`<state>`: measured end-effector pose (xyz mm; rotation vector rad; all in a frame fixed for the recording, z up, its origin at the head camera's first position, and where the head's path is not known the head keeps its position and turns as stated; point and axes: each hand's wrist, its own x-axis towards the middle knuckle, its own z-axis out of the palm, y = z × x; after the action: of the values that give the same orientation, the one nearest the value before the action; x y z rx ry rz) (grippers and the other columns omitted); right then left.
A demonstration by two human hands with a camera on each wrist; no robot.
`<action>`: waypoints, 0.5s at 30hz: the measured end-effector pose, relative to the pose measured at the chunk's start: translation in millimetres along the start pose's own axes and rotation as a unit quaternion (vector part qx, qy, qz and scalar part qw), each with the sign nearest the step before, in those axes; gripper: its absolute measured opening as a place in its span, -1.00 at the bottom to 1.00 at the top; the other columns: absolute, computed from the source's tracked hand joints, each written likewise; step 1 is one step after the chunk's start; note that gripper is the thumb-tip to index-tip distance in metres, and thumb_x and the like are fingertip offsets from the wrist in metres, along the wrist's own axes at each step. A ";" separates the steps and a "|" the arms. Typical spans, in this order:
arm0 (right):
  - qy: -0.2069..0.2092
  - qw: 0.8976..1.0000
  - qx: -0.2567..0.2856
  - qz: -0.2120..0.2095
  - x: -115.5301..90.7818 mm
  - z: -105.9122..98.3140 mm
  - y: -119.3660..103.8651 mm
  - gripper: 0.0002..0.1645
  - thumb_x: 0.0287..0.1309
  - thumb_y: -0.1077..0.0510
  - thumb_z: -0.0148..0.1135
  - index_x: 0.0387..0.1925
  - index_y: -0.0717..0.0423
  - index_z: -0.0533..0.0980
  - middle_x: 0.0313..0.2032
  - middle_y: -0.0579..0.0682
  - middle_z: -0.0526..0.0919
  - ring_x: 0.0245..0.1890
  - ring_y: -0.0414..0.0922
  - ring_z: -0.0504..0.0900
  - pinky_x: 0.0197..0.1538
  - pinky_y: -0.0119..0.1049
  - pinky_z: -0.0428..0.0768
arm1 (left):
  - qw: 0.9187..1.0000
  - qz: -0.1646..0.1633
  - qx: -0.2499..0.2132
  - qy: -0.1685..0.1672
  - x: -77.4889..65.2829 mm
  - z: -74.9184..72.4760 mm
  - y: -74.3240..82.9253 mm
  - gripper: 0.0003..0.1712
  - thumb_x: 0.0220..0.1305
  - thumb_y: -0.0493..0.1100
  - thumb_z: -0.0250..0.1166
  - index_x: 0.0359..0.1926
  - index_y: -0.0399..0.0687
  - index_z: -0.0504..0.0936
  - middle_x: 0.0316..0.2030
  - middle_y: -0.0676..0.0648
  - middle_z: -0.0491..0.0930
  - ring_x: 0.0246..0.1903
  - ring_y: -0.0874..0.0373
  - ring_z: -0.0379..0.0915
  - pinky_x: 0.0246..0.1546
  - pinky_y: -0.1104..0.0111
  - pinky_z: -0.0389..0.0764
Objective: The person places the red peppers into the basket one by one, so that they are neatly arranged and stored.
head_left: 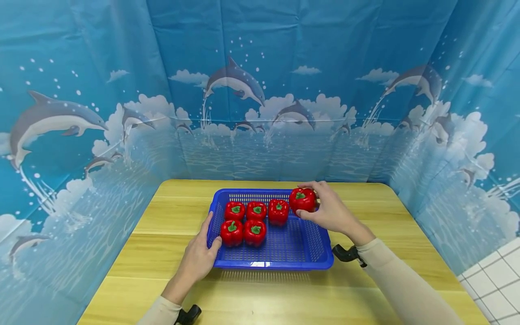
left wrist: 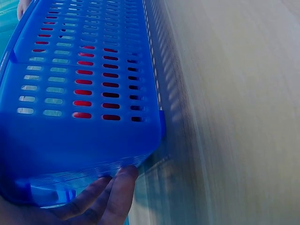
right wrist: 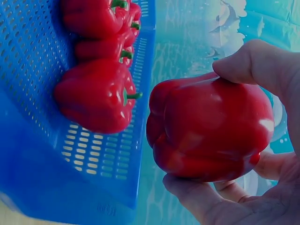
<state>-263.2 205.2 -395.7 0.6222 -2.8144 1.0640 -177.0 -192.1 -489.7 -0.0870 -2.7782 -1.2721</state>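
A blue plastic basket (head_left: 284, 255) with slotted walls sits on the table. Several red bell peppers (head_left: 255, 232) with green stems stand inside it, mostly toward its left half. My left hand (head_left: 197, 256) grips the basket's left end, thumb at the rim and fingers (left wrist: 119, 194) along the outside of the wall. At the basket's back right corner, my right hand (head_left: 331, 210) holds another red bell pepper (right wrist: 211, 129) between thumb and fingers. That pepper is raised above the rim, apart from the nearest pepper (right wrist: 101, 96) in the basket.
The wooden table (head_left: 162, 230) extends on both sides of the basket and in front of it. A blue dolphin-print curtain (head_left: 252, 149) stands along the table's back and sides. White tiles (head_left: 493, 275) show at the lower right.
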 end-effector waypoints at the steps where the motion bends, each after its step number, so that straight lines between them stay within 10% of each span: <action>1: -0.001 1.000 -0.005 0.000 0.1 1.1 -0.4 -0.09 0.40 -0.05 0.67 0.64 0.07 0.51 0.38 0.27 0.58 0.25 0.23 0.68 0.15 0.13 0.88 | 1.000 -0.001 0.000 0.000 0.1 0.4 -0.5 -0.05 0.78 -0.06 0.22 0.95 0.11 -0.03 0.81 -0.37 0.26 0.72 -0.48 0.35 0.68 -0.43 0.41; 15: -0.026 0.999 -0.017 0.018 2.2 9.9 -9.6 -0.04 0.39 -0.16 0.64 0.65 0.13 0.52 0.33 0.24 0.55 0.20 0.18 0.66 0.21 0.19 0.83 | 1.000 -0.008 -0.003 -0.003 0.6 0.6 -1.2 -0.04 0.79 -0.06 0.22 0.95 0.14 -0.04 0.82 -0.36 0.23 0.73 -0.49 0.32 0.67 -0.44 0.40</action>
<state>-260.6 191.5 -396.8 0.6071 -2.8917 1.0181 -177.8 -192.4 -490.9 -0.0691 -2.7862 -1.2848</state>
